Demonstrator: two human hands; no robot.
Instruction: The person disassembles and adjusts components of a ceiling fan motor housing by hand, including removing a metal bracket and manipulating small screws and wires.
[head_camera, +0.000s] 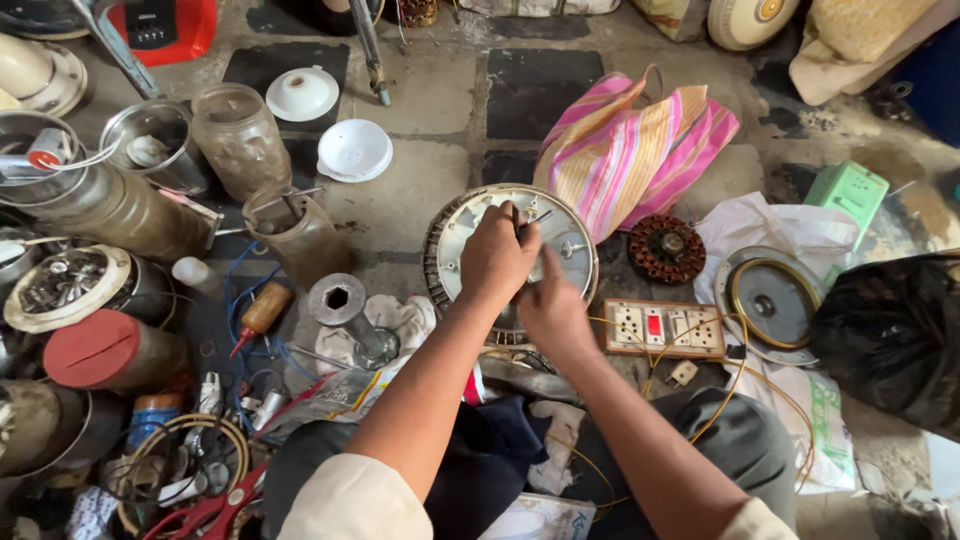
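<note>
Legs: dark trousers (480, 470) are seen at the bottom edge, with a yellow wire (740, 385) laid across the right knee.
Right hand (553, 312): it is placed on the near right rim of the round grey metal fan motor housing (575, 240); the index finger is stretched out and pressed on the plate, the other fingers are curled.
Left hand (495, 255): it is closed around a thin dark tool (530, 222), whose tip is set on the middle of the housing.
Housing position: it lies flat on the stone floor, directly in front of the knees, partly covered by both hands.
Right of the hands: a beige switchboard with sockets and a red switch (665, 328) is lying just beside the housing; further right, a round grey cover with a brass ring (772, 300) is rested on white plastic.
Left of the hands: a grey metal cylinder with a hexagonal hole (338, 298) is standing on a white cloth; red-handled scissors (215, 510) are near the left knee.
Behind the housing: a brown copper-wound stator (666, 248) and a pink and yellow striped bag (625, 150) are found.
Far left: dusty glass jars (238, 135) and two white round caps (353, 150) are placed.
</note>
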